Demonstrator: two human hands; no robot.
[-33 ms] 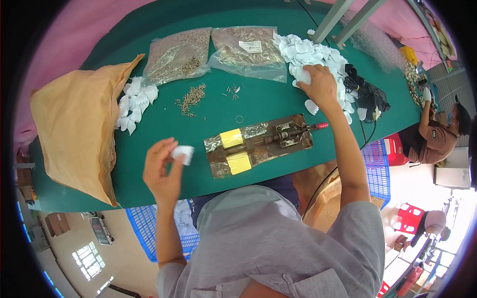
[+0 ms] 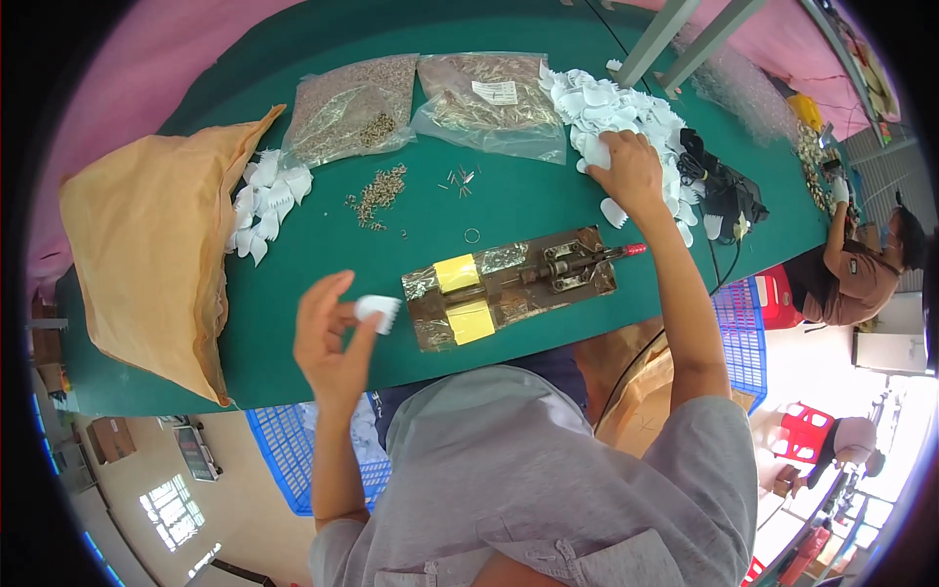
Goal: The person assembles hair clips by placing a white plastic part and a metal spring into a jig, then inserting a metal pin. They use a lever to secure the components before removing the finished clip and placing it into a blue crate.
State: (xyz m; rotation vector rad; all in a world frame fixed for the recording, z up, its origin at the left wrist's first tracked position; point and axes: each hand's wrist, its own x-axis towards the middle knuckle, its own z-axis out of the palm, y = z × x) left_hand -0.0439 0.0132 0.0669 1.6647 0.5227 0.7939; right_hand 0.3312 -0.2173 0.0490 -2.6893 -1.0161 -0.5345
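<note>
left hand (image 2: 335, 360): raised above the green table (image 2: 533, 201), left of the fixture. thumb and fingers are closed in a pinch on a small, flat, white piece with a toothed edge (image 2: 376, 314); the teeth face right, toward the fixture. the piece is clear of the fixture.

right hand (image 2: 636, 176): at the near side of a large heap of similar white pieces (image 2: 587, 101), fingers bent, fingertips at one piece. whether they grip it cannot be told.

fixture: a dark, rectangular metal base plate (image 2: 516, 311) lies slightly askew in front of the person. it carries two yellow pads (image 2: 471, 322) at its left part and a metal clamp (image 2: 565, 266) with a red-tipped handle (image 2: 635, 249) at its right.

beyond the fixture: a thin ring, a few slim metal pins (image 2: 463, 183) and a scatter of small brass-coloured parts (image 2: 378, 199). two clear plastic bags of small parts (image 2: 364, 83) lie side by side farther back.

far left: a large tan paper sack (image 2: 147, 259), with a smaller heap of white pieces (image 2: 278, 199) beside it.
</note>
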